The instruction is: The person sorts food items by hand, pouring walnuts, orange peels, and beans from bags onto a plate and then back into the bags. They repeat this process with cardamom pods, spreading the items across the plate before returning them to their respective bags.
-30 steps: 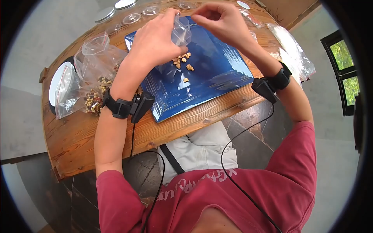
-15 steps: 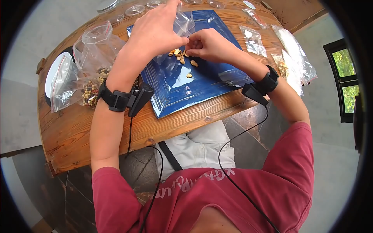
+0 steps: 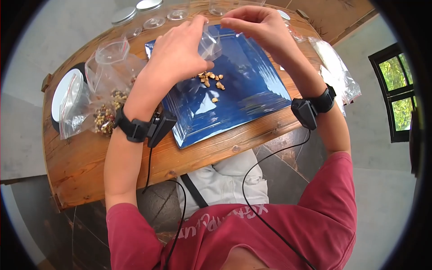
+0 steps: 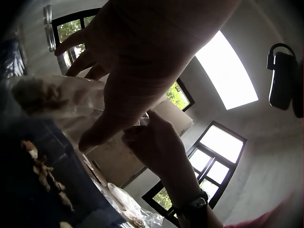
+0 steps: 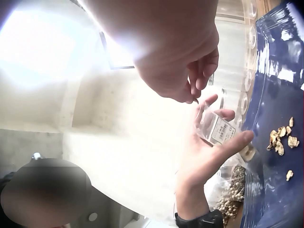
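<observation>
My left hand (image 3: 177,51) holds a small clear zip bag (image 3: 210,42) over the blue square plate (image 3: 252,101). The bag bears a printed white label (image 5: 220,130), and a few pale pieces show low inside it in the right wrist view. Above the bag's mouth is my right hand (image 3: 265,29), thumb and fingertips pinched together on a tiny brownish piece (image 5: 195,100), mostly hidden by the fingers. Several light-brown dried pieces (image 3: 219,85) lie on the plate just below the left hand, one of them apart toward the plate's near side.
Left of the plate, a large clear bag of mixed beans (image 3: 105,117) leans near a white round disc (image 3: 64,96). Clear jars with metal lids (image 3: 123,16) line the table's far edge. More plastic bags (image 3: 330,63) lie at the right.
My right hand was up by the bag, came down to the dried pieces on the plate, and has lifted back to the bag's mouth. The left hand keeps its hold on the bag.
</observation>
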A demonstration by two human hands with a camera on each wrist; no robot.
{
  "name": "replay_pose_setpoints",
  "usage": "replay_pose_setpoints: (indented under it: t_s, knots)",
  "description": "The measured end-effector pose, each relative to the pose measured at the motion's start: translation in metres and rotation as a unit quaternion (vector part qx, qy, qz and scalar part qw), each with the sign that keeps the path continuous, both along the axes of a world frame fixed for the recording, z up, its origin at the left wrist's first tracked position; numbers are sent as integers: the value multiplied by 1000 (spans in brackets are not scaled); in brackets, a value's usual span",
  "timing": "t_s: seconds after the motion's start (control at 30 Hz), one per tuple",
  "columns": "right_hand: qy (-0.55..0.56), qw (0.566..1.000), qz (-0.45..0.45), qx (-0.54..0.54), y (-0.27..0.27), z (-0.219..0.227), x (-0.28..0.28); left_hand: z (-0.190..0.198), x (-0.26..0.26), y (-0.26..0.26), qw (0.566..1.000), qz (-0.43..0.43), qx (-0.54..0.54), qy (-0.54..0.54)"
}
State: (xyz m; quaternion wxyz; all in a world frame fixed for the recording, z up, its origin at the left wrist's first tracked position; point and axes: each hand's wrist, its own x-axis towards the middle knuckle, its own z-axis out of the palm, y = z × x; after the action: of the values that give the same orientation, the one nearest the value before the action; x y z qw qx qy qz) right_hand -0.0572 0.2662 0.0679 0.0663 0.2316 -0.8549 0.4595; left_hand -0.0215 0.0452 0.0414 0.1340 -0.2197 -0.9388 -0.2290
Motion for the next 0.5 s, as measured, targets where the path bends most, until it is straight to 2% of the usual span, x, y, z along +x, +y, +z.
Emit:
replay_pose_setpoints:
  t_s: [0.07, 0.17, 0.2, 0.3, 0.33, 0.37, 0.47, 0.5]
  knots:
    - [-7, 999, 52, -10, -7, 0, 6, 2, 0, -1, 1000, -1, 5, -10]
    - [-25, 999, 34, -17, -12, -3, 10, 3, 1, -2, 1000, 1, 12, -5]
    - [12, 998, 18, -63, -11, -11, 5, 2, 1, -3, 1000, 8, 10, 3]
    - [-49, 997, -32, -47, -8, -43, -1, 2, -3, -5, 999, 26, 1, 26]
    - [-11, 999, -15, 32, -8, -56, 0, 1, -4, -6, 999, 30, -2, 27]
    - [-64, 990, -19, 124, -16, -46, 15, 1, -4, -7, 999, 34, -4, 27]
    - [40, 976, 48, 209, -29, -70, 17, -2, -5, -7, 999, 21, -3, 28]
    - [18, 977, 45, 206, -32, -73, 17, -1, -5, -6, 999, 18, -2, 29]
